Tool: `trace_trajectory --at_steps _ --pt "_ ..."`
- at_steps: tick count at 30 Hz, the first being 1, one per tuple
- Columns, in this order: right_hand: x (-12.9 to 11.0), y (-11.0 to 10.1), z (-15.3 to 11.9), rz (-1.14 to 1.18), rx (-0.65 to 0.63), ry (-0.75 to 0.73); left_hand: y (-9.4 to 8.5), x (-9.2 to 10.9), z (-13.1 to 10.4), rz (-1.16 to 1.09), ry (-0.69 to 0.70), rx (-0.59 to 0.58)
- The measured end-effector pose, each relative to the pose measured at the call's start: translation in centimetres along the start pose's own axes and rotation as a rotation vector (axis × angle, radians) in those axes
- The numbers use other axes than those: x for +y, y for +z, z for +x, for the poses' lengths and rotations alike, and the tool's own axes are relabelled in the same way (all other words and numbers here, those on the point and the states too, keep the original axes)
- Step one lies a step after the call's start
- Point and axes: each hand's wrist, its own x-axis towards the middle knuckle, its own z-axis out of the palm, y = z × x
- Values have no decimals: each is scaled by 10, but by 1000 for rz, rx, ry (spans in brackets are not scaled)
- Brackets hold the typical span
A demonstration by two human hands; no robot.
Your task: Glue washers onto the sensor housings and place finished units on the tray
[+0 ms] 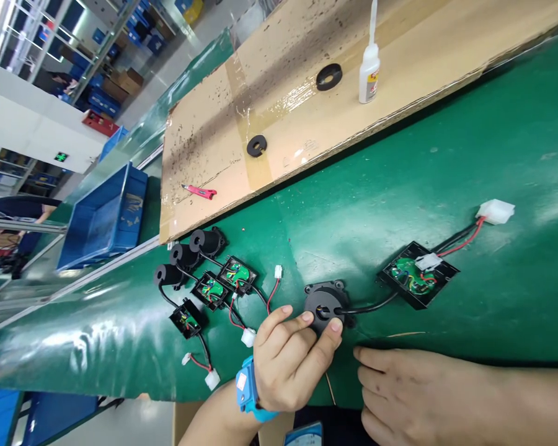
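Observation:
My left hand (291, 365), with a blue wrist strap (248, 390), has thumb and fingertips closed on a black round housing (324, 303) capped by a dark ring-shaped pad. Wires show in the pad's centre hole. From the housing a black cable leads right to an open black box (418, 275) with a green circuit board. A white connector (495, 212) ends its red and black leads. By the table's near edge, my right hand (400, 387) is curled with fingers closed, apart from the housing; whatever it may hold is hidden.
Several similar wired housings (207, 240) stand left. A cardboard sheet (288, 130) across the back carries two black rings (329, 77), a white squeeze bottle (369, 74) and a red cutter (199, 191). A blue bin (102, 220) is further left. Another person's arm (44, 212) shows beyond.

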Motion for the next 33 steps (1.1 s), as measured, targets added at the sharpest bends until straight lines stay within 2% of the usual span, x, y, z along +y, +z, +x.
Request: trace_trajectory --at_steps 11,17,21,28,33 --pt "0 1 1 -11 3 -4 -1 1 1 12 -10 -16" --pt "0 -1 3 6 -19 -28 -4 8 -2 226 58 19" --pt "2 -2 4 14 -39 -32 -5 10 0 281 97 26" --pt "2 0 4 31 -29 -24 -3 15 -9 273 56 -4" --pt "2 14 3 70 -57 -37 -2 15 -8 240 -16 26"
